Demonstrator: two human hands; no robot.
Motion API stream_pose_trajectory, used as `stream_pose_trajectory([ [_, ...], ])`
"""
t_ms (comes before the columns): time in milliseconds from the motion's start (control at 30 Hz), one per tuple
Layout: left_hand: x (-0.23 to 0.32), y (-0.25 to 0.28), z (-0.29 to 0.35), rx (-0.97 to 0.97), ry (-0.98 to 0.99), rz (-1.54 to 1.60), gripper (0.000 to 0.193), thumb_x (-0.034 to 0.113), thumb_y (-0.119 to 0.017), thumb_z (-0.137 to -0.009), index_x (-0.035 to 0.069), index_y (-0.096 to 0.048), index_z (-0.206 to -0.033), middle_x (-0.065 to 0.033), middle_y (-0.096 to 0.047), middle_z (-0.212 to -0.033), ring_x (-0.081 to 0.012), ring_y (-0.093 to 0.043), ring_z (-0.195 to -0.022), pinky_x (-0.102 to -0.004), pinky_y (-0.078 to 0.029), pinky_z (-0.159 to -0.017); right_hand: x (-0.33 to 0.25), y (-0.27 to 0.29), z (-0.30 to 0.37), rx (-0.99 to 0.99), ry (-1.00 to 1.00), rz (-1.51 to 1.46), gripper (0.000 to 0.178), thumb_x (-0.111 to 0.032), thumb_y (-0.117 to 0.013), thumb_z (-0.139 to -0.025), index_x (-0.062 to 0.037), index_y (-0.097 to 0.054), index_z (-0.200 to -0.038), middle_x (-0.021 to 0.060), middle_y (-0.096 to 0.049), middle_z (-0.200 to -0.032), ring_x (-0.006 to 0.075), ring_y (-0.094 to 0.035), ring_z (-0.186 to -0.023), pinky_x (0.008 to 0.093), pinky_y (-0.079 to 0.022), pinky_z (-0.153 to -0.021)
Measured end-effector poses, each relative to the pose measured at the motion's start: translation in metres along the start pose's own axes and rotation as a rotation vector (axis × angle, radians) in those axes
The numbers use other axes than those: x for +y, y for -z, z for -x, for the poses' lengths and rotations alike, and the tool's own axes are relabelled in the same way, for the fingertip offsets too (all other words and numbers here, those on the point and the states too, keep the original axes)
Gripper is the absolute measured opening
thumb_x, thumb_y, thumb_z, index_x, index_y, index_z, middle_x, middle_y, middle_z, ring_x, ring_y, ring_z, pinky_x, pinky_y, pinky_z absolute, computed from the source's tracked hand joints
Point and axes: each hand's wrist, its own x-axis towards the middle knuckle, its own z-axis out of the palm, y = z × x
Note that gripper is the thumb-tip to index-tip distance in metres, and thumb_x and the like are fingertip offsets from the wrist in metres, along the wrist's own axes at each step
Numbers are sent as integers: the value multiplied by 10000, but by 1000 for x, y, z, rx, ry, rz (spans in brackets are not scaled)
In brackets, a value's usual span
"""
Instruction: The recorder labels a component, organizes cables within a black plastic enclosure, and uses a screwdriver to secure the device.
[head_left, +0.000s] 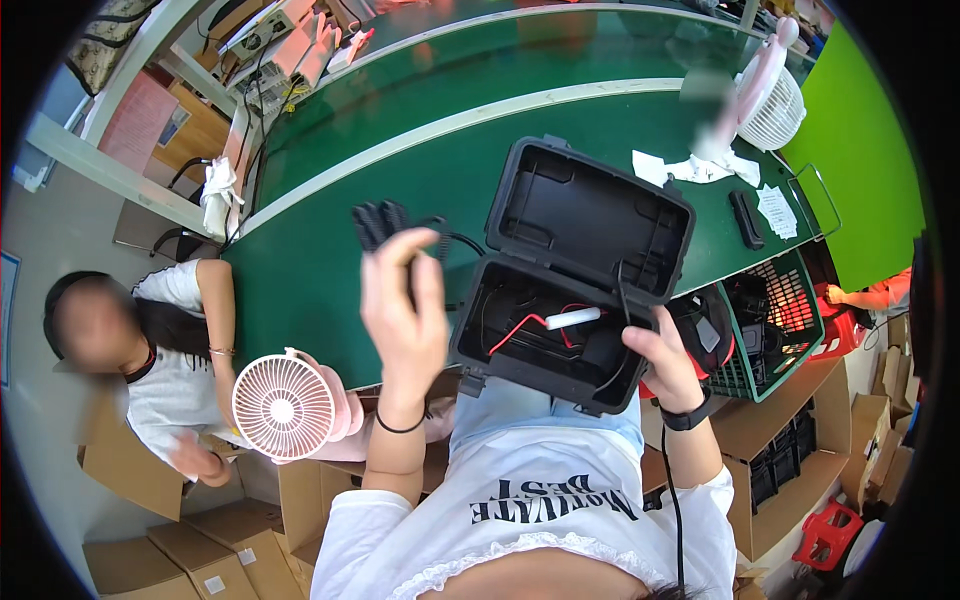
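Note:
A black plastic case [590, 215] is tilted in front of me at the table's near edge, its lid swung up and back. Inside lie red and black wires and a small white cylinder [573, 319]. My right hand [668, 362] grips the case's right side, thumb over the rim and fingers behind it. Left of the case, my left hand [405, 310] is raised with its fingers curled round a bundled black cable [380, 224]. A loose stretch of black cable runs from near that bundle to the case's hinge side. The palm hides part of the grip.
The green table [330, 210] stretches ahead. A pink-white fan [285, 405] stands at left near a seated person [170, 330]; another fan [770, 100] is at far right. A green crate [770, 320] with black parts and cardboard boxes [800, 450] sit to the right.

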Motion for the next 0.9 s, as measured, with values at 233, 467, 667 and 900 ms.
stream_pose_trajectory([
  [233, 23, 11, -26, 351, -801, -114, 610, 375, -750, -897, -19, -410, -1215, -110, -582, -964, -185, -600, -699, -276, -514, -689, 13, 9, -17, 119, -21, -115, 736, -92, -680, -888, -85, -308, -1523, 43, -533, -1374, 149, -552, -1197, 321, -444, -1018],
  [467, 61, -30, -5, -522, -974, -386, 396, 502, -623, -843, 449, -634, -1235, 21, -609, -1227, -172, -568, -1147, -494, -397, -1049, 10, 19, -11, 83, 104, -152, 685, -92, -593, -911, -77, -293, -1527, 74, -575, -1332, 156, -573, -1174, 310, -439, -1010],
  [667, 49, -21, 28, -218, -923, 18, 280, 345, -726, -862, 394, -641, -1124, 66, -645, -1130, -158, -595, -1025, -466, -398, -1049, -4, 41, 2, 215, 154, -342, 475, -97, -576, -910, -42, -503, -1376, 44, -644, -1222, 153, -601, -1099, 309, -476, -965],
  [900, -4, -48, 53, -307, -967, -140, 211, 192, -726, -845, 291, -688, -1028, 52, -674, -1104, -154, -631, -1011, -393, -434, -983, -2, 138, 94, 348, 697, -600, 410, -317, -556, -986, -6, -622, -1243, 97, -653, -1268, 237, -598, -1157, 398, -459, -1049],
])
